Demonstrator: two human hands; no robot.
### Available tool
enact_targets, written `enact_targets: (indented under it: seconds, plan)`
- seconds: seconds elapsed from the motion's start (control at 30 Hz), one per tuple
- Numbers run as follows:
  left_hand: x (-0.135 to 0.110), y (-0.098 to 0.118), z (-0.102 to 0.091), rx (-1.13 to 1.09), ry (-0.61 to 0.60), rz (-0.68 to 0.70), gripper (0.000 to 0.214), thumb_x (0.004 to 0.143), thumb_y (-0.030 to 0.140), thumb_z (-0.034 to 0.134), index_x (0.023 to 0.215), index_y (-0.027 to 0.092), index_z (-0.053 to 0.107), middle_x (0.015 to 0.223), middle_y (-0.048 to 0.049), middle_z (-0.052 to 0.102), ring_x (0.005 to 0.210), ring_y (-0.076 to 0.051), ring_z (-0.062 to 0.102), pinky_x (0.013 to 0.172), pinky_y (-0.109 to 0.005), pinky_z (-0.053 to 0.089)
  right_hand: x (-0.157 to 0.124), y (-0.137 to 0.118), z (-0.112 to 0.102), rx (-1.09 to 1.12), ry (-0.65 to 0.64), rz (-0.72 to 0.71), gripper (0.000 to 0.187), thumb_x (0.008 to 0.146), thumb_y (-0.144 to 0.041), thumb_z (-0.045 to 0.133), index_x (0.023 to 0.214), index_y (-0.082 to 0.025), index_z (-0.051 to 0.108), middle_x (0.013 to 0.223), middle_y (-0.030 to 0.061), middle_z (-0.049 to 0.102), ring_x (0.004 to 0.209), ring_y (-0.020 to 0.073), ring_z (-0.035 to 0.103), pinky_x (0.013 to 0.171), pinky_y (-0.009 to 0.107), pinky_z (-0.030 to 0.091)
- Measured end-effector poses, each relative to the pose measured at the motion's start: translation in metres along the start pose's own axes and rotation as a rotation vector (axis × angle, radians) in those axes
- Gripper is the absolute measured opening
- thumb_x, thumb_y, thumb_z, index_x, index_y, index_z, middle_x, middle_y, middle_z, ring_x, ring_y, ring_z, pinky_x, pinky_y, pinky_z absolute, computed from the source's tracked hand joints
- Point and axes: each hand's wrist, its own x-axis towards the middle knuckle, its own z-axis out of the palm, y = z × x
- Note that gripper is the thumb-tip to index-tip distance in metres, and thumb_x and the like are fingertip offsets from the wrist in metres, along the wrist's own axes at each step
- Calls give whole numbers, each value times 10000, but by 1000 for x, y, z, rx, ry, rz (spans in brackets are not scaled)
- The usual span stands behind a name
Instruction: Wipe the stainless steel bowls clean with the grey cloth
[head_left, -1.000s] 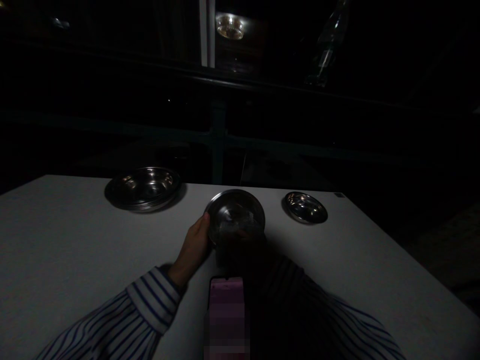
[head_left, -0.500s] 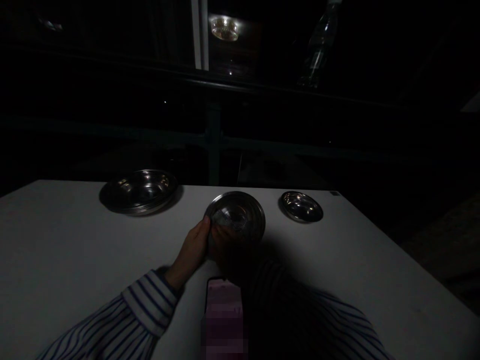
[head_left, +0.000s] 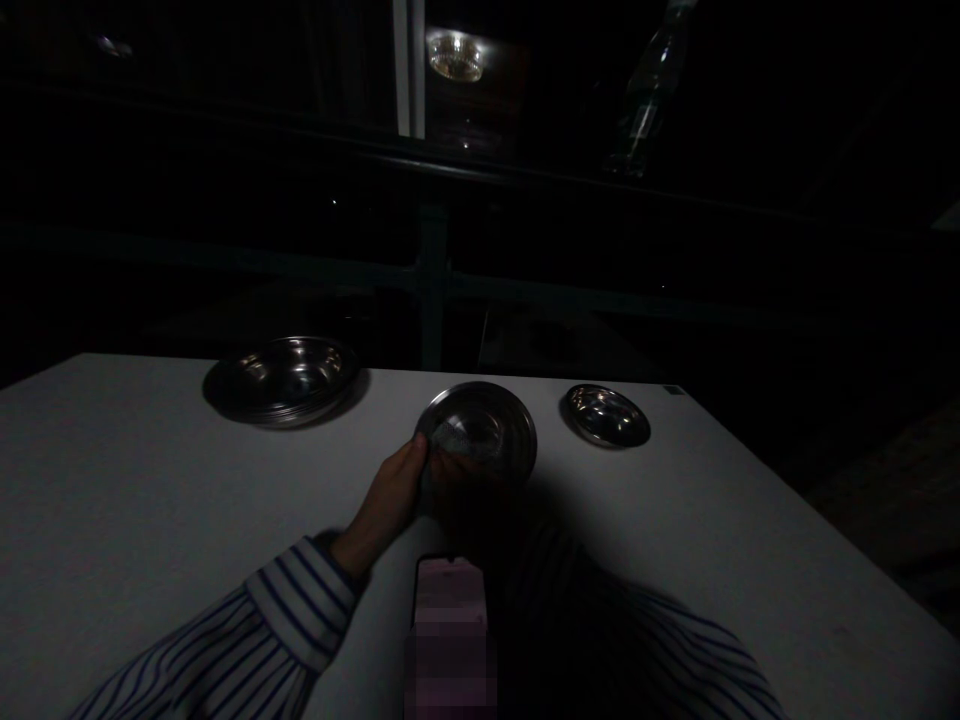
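A steel bowl is tilted toward me at the middle of the white table. My left hand grips its left rim, thumb on the edge. My right hand is in deep shadow at the bowl's near side, with something pale and crumpled, perhaps a cloth, inside the bowl by its fingers. Its fingers are too dark to make out. Both sleeves are striped blue and white.
A stack of larger steel bowls sits at the back left, and a small steel dish at the back right. A pink phone lies near me. A dark railing runs behind the table's far edge.
The pale thing in the bowl has shifted from the bowl's near right side to its left, along with my right hand. My left hand keeps its hold on the rim.
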Motion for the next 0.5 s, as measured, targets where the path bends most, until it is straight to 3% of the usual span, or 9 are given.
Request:
enact_targets:
  seconds: [0.13, 0.3, 0.4, 0.5]
  plan:
    - [1, 0, -1, 34, 9, 20, 584, 738, 580, 498, 1090, 131, 625, 1081, -99, 674, 973, -269, 606, 897, -364, 419, -10, 6, -8, -27, -4, -43, 351, 932, -167, 269, 1124, -99, 554, 1080, 86, 642, 945, 208, 602, 704, 354, 540]
    - [4, -1, -2, 40, 16, 71, 612, 729, 591, 507, 1089, 112, 628, 1109, -113, 660, 1021, -276, 583, 928, -368, 399, -14, 9, -27, -90, -43, -29, 355, 887, -79, 326, 1159, -94, 552, 1141, 92, 614, 1057, 220, 546, 967, 475, 378]
    - [5, -3, -3, 3, 23, 76, 606, 731, 566, 528, 1109, 101, 614, 1132, -121, 647, 1048, -282, 571, 944, -385, 388, -14, 16, -34, -143, -164, 15, 323, 866, -80, 375, 1097, -86, 602, 1058, 106, 652, 974, 232, 579, 955, 490, 367]
    - [6, -3, -3, -26, 16, 74, 574, 744, 544, 528, 1117, 116, 612, 1139, -114, 644, 1047, -275, 575, 954, -391, 382, -13, 31, -40, -111, -249, -15, 273, 852, -103, 431, 985, -165, 662, 1027, 56, 669, 1008, 211, 565, 941, 435, 389]
